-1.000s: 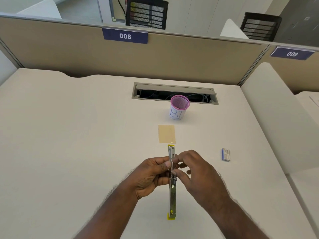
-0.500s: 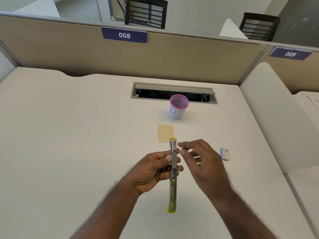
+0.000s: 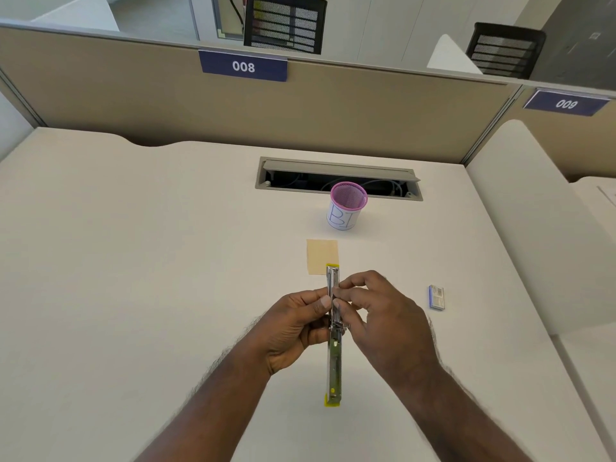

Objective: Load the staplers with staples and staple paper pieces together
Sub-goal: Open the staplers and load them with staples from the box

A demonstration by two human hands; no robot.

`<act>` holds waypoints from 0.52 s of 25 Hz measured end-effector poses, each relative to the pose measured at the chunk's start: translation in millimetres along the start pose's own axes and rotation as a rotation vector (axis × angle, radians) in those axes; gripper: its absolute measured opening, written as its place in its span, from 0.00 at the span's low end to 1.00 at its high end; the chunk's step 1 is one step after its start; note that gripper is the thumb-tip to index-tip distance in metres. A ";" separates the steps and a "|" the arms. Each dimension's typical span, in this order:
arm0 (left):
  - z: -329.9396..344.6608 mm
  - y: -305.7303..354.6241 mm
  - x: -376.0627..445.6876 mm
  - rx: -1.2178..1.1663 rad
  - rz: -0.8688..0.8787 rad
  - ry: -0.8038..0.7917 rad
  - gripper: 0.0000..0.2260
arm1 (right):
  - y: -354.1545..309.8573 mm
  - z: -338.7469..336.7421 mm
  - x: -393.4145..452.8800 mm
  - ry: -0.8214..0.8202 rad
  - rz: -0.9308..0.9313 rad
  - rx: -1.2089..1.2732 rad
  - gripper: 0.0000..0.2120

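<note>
A yellow stapler (image 3: 334,365) is unfolded flat, its metal tracks in one long line above the desk. My left hand (image 3: 293,328) grips it near the hinge, thumb on the upper track. My right hand (image 3: 376,315) has its thumb and fingertips pinched at the upper metal channel from the right; whether a staple strip is between them is hidden. A tan paper piece (image 3: 321,255) lies flat just beyond the stapler's far end. A small blue staple box (image 3: 437,297) lies on the desk to the right.
A pink mesh cup (image 3: 347,205) with a white paper label stands behind the paper, in front of an open cable slot (image 3: 336,177). A beige partition (image 3: 233,111) runs along the back, and a white rounded divider (image 3: 533,221) borders the right.
My right hand drew back from the stapler half a second ago and has now returned to pinch at the upper track. The stapler has shifted slightly away from me.
</note>
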State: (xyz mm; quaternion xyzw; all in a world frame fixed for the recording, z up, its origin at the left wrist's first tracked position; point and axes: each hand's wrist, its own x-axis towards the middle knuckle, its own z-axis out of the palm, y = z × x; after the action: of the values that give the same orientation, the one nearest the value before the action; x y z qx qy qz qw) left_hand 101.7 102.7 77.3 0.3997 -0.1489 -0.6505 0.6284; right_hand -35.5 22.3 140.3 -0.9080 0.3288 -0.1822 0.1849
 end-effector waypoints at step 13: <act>-3.2 -9.7 1.2 0.144 -0.049 0.013 0.13 | 10.3 0.8 11.9 -0.292 0.204 -0.108 0.02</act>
State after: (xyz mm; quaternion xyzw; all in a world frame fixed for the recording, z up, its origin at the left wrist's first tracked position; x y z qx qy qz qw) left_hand 97.3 104.1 68.0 0.4515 -0.1813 -0.6509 0.5828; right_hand -32.0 7.2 137.4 -0.8953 0.3983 -0.0105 0.1991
